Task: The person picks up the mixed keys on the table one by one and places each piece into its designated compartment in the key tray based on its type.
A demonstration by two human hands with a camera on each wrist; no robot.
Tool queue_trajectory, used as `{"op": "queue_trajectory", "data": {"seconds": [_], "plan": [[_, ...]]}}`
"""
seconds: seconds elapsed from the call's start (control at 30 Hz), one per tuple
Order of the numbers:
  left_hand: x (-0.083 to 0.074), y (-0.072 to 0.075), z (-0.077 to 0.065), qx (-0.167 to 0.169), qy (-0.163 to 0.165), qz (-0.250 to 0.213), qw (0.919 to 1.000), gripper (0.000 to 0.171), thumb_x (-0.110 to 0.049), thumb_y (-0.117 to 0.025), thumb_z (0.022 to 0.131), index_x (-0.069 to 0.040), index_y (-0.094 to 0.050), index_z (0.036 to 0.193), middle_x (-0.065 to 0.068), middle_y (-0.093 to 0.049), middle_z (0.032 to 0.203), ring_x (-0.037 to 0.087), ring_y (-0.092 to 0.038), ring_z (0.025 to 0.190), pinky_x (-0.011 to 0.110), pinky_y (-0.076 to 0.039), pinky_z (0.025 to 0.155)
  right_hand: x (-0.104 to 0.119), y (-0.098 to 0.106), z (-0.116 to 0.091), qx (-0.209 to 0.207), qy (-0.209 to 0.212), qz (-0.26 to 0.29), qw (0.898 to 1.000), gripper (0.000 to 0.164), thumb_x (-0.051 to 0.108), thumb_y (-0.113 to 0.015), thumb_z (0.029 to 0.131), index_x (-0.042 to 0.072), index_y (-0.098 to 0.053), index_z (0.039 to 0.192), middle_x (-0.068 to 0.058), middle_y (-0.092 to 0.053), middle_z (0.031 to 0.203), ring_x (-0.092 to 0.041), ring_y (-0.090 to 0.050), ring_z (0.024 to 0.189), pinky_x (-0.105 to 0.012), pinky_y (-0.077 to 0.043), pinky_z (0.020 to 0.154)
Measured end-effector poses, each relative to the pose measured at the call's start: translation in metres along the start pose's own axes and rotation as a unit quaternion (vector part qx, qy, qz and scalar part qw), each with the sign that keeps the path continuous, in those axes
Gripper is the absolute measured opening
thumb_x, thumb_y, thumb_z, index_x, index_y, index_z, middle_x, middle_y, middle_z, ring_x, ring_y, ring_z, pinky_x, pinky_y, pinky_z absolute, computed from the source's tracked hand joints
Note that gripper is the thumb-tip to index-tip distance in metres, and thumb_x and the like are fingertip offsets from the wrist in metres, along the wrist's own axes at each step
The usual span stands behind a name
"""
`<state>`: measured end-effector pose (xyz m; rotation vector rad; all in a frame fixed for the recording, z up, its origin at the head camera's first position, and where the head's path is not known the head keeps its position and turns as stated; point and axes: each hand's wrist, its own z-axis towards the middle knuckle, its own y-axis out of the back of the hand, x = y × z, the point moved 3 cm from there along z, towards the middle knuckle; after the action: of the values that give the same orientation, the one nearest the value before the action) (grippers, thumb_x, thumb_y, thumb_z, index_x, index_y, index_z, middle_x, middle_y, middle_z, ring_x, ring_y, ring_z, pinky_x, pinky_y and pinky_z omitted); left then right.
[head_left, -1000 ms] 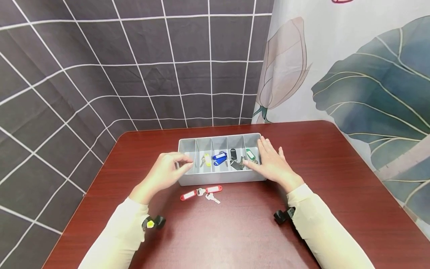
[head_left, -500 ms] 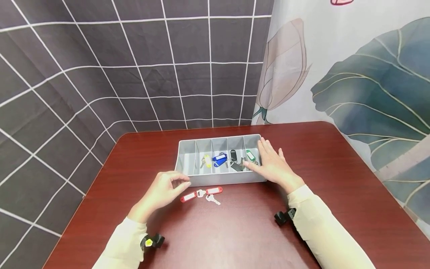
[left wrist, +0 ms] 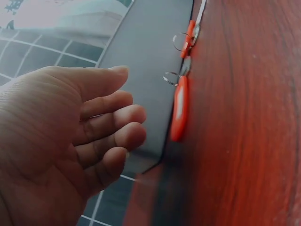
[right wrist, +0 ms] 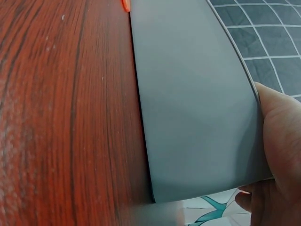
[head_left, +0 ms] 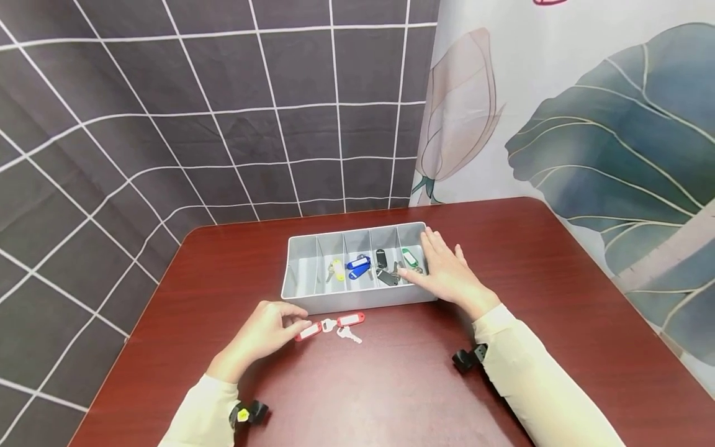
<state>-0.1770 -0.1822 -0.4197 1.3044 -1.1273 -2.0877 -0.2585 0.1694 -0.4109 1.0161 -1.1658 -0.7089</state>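
A grey divided tray (head_left: 357,302) stands on the table, its compartments holding tagged keys. Those tags are yellow (head_left: 338,270), blue (head_left: 359,267), black (head_left: 382,258) and green (head_left: 410,257). In front of it lie two red key tags (head_left: 350,320) with silver keys (head_left: 349,335). My left hand (head_left: 270,332) is by the left red tag (left wrist: 179,110), fingers loosely bent; the left wrist view shows nothing between thumb and fingers. My right hand (head_left: 452,270) rests on the tray's right end, fingers straight along the rim and thumb over the front corner.
The reddish-brown wooden table (head_left: 391,385) extends around the tray. A dark grid-patterned curtain (head_left: 251,124) hangs behind and to the left, and a floral curtain (head_left: 558,136) on the right. The tray's leftmost compartment (head_left: 301,273) shows a bare floor.
My left hand has drawn back from over the tray's left end and come down toward the left red tag. My right hand has stayed at the tray's right end.
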Motion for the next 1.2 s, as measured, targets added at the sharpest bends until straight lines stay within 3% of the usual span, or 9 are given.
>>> {"op": "queue_trajectory", "data": {"seconds": [0.33, 0.73, 1.0, 1.2], "plan": [[0.007, -0.007, 0.0, 0.022, 0.02, -0.013, 0.9995, 0.015, -0.021, -0.078, 0.079, -0.011, -0.076, 0.09, -0.02, -0.054, 0.055, -0.003, -0.051, 0.051, 0.02, -0.046, 0.053, 0.0, 0.002, -0.001, 0.001, 0.002, -0.008, 1.0, 0.112, 0.082, -0.042, 0.078, 0.003, -0.016, 0.153, -0.009, -0.006, 0.161, -0.03, -0.008, 0.147, -0.066, -0.006, 0.109], [0.016, -0.012, -0.001, 0.025, 0.032, 0.006, 0.9992, 0.02, -0.035, -0.08, 0.077, -0.016, -0.076, 0.084, -0.019, -0.053, 0.058, -0.003, -0.047, 0.051, 0.02, -0.042, 0.049, 0.003, 0.001, 0.0, 0.013, -0.004, 0.001, 1.0, 0.113, 0.083, -0.043, 0.077, 0.004, -0.014, 0.154, -0.008, -0.006, 0.161, -0.029, -0.007, 0.147, -0.065, -0.006, 0.11], [0.02, -0.016, -0.003, 0.039, 0.024, 0.009, 0.9989, 0.019, -0.024, -0.084, 0.072, -0.014, -0.075, 0.086, -0.018, -0.051, 0.057, -0.003, -0.045, 0.051, 0.02, -0.041, 0.048, 0.001, -0.001, -0.001, 0.014, -0.006, -0.001, 1.0, 0.114, 0.084, -0.042, 0.077, 0.005, -0.014, 0.154, -0.008, -0.006, 0.161, -0.027, -0.006, 0.147, -0.066, -0.007, 0.109], [0.022, -0.016, -0.003, 0.043, 0.02, 0.019, 0.9987, 0.019, -0.025, -0.086, 0.07, -0.015, -0.075, 0.082, -0.019, -0.049, 0.055, -0.004, -0.045, 0.052, 0.019, -0.042, 0.051, 0.002, 0.0, 0.001, 0.015, 0.0, 0.003, 1.0, 0.113, 0.082, -0.043, 0.078, 0.003, -0.014, 0.154, -0.009, -0.004, 0.161, -0.029, -0.006, 0.147, -0.067, -0.006, 0.108]]}}
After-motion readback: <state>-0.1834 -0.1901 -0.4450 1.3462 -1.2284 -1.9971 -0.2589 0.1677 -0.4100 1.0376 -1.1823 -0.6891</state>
